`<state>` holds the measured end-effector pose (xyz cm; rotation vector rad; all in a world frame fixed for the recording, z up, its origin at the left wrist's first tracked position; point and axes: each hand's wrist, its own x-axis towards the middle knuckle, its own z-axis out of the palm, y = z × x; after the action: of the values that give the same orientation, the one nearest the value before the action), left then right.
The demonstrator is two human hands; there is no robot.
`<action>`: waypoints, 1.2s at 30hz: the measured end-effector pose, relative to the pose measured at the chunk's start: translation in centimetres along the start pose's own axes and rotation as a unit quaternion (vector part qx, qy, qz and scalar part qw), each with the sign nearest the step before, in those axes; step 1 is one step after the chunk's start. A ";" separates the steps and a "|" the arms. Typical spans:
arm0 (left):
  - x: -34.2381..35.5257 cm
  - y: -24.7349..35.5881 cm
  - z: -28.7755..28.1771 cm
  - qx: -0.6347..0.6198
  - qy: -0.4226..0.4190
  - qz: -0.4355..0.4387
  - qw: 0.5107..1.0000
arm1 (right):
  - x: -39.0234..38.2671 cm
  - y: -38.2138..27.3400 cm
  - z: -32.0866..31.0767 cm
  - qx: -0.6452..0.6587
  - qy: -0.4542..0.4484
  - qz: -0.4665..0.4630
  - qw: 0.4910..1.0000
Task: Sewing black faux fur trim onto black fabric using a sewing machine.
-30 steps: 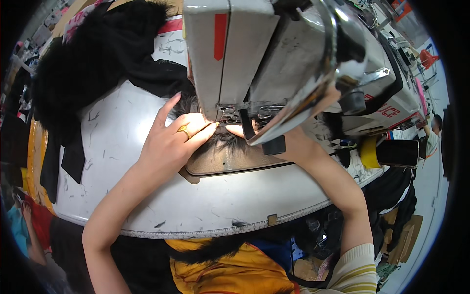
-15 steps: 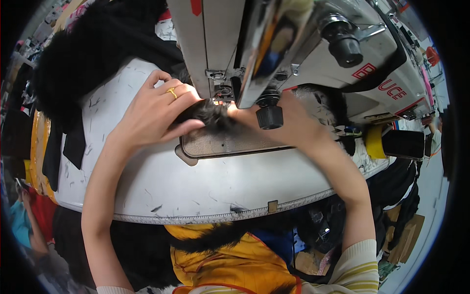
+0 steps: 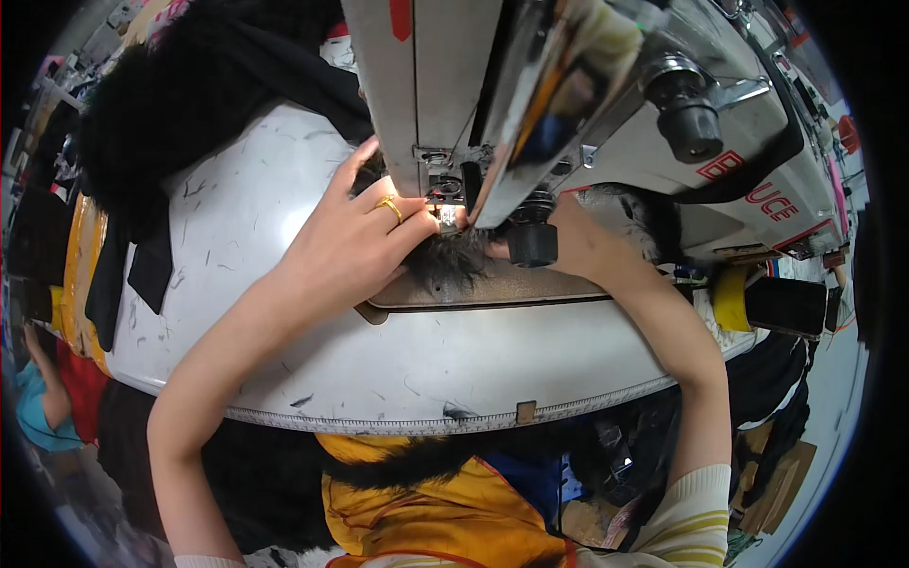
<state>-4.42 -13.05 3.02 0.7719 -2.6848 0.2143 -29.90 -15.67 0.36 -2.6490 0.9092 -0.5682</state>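
A piece of black fur [image 3: 449, 263] lies under the needle area of a white sewing machine [image 3: 390, 104], lit by a small lamp. My left hand [image 3: 352, 237], a gold ring on one finger, is closed on the fur's left side, its fingertips close beside the presser foot [image 3: 447, 216]. Its thumb is mostly hidden. From the right, my right hand [image 3: 589, 244] reaches behind a black knob [image 3: 532, 243]. Its fingertips touch the fur's right edge near the foot, while the machine head covers most of the fingers.
A large heap of black fur and cloth [image 3: 189, 95] sits at the far left of the white table [image 3: 322, 369]. A measuring tape [image 3: 379, 425] runs along the front edge. At the right stands a yellow tape roll [image 3: 729, 297]. A person in a blue-green top [image 3: 43, 402] is at the far left.
My left hand has moved right, toward the presser foot, its fingers now bent closer to the fur. My right hand has drawn slightly right. The whole view has shifted a little.
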 end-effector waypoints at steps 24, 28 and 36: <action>0.2 -0.8 -1.5 -0.031 -0.057 0.034 0.997 | 0.0 -3.4 -1.3 -0.181 -0.103 0.072 0.975; 0.6 -1.1 -2.9 -0.121 -0.124 -0.098 0.980 | -0.2 -2.8 -2.6 -0.296 -0.105 0.017 0.949; 2.2 -1.7 -4.4 -0.140 -0.267 0.011 0.953 | 1.3 -1.7 -3.8 0.034 -0.088 -0.071 0.993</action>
<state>-4.09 -14.50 8.01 0.7974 -3.1200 -0.4273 -29.76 -15.71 4.78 -2.6658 0.6434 -0.3806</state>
